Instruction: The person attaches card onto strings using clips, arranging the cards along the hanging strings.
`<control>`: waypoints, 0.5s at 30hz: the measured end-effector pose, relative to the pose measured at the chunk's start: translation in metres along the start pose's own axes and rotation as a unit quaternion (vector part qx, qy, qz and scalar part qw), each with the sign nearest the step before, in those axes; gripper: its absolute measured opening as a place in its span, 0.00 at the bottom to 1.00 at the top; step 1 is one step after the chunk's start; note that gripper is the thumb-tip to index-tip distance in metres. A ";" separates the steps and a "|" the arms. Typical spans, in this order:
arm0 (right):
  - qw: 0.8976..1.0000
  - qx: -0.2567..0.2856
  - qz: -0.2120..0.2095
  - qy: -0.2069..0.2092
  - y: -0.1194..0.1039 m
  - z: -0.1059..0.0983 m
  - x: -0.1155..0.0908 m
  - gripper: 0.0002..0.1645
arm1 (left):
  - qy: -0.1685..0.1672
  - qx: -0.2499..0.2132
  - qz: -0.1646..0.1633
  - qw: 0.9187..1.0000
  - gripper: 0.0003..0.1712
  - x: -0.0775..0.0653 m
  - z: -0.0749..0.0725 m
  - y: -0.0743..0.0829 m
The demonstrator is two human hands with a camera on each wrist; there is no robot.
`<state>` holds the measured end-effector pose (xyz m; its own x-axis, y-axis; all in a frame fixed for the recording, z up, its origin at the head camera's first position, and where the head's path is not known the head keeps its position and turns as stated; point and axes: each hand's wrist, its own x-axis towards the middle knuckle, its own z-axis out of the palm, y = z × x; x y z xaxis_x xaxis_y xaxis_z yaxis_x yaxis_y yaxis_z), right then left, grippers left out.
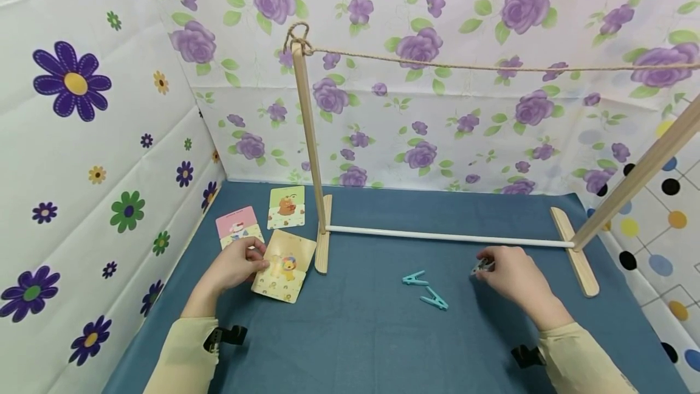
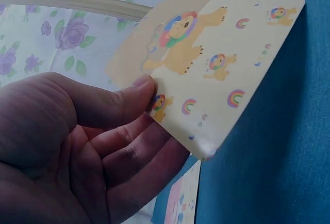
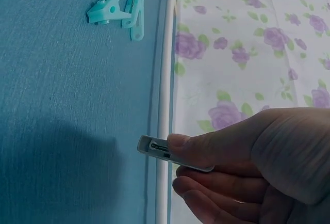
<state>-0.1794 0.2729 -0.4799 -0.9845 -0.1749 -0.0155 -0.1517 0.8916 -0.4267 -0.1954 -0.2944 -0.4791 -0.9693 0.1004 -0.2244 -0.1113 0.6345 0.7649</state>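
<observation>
My left hand [image 1: 236,263] pinches the edge of a cream card [image 1: 285,267] between thumb and fingers. Lions and small rainbows decorate the card [image 2: 232,64], which is tilted up in the left wrist view. On the right, my right hand [image 1: 516,275] holds a grey clothespin [image 3: 162,149] between thumb and forefinger, one end sticking out past the thumb. Two teal clothespins [image 1: 434,299] lie on the blue cloth between the hands. Beside the left hand lies a pink card [image 1: 238,224], partly covered by its fingers, and behind it a green and cream card [image 1: 287,207].
A wooden frame stands over the blue cloth [image 1: 372,333], with a left post [image 1: 309,138], a right post [image 1: 640,181] and a white bar [image 1: 448,236] low between them. Twine [image 1: 465,66] stretches across the top. Flowered sheets [image 1: 415,126] hang behind and at the sides.
</observation>
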 end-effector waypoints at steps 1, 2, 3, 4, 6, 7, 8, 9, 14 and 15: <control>1.000 -0.001 -0.001 0.001 0.000 0.000 0.000 0.17 | 0.000 -0.006 0.001 1.000 0.10 0.000 0.000 -0.001; 1.000 -0.002 -0.001 0.001 0.000 -0.001 -0.001 0.17 | 0.000 -0.011 0.003 1.000 0.10 0.001 0.001 -0.001; 1.000 -0.002 -0.001 0.001 0.000 -0.001 -0.001 0.17 | 0.000 -0.016 0.004 1.000 0.10 0.001 0.001 -0.002; 1.000 -0.002 -0.002 0.002 0.000 -0.002 -0.001 0.16 | -0.001 -0.022 0.006 1.000 0.10 0.001 0.002 -0.002; 1.000 -0.003 -0.002 0.005 0.000 -0.003 -0.001 0.15 | -0.002 -0.031 0.009 0.999 0.09 0.002 0.002 -0.003; 1.000 -0.003 -0.001 0.007 0.000 -0.003 -0.001 0.14 | -0.003 -0.035 0.010 0.999 0.09 0.002 0.003 -0.003; 1.000 -0.004 -0.002 0.010 0.000 -0.003 -0.001 0.14 | -0.004 -0.037 0.012 0.999 0.08 0.003 0.003 -0.003; 1.000 -0.007 -0.003 0.013 0.000 -0.003 -0.001 0.14 | -0.004 -0.039 0.013 0.999 0.08 0.003 0.003 -0.003; 0.999 -0.019 -0.016 0.035 -0.001 -0.003 0.000 0.16 | -0.005 -0.043 0.018 0.999 0.07 0.003 0.005 -0.002; 0.999 -0.020 -0.020 0.039 -0.001 -0.003 0.000 0.17 | -0.005 -0.045 0.018 0.999 0.07 0.003 0.006 -0.002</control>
<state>-0.1796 0.2731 -0.4764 -0.9813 -0.1783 0.0718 -0.1922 0.9012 -0.3885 -0.1966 -0.2908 -0.4848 -0.9709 0.1303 -0.2007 -0.0954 0.5586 0.8240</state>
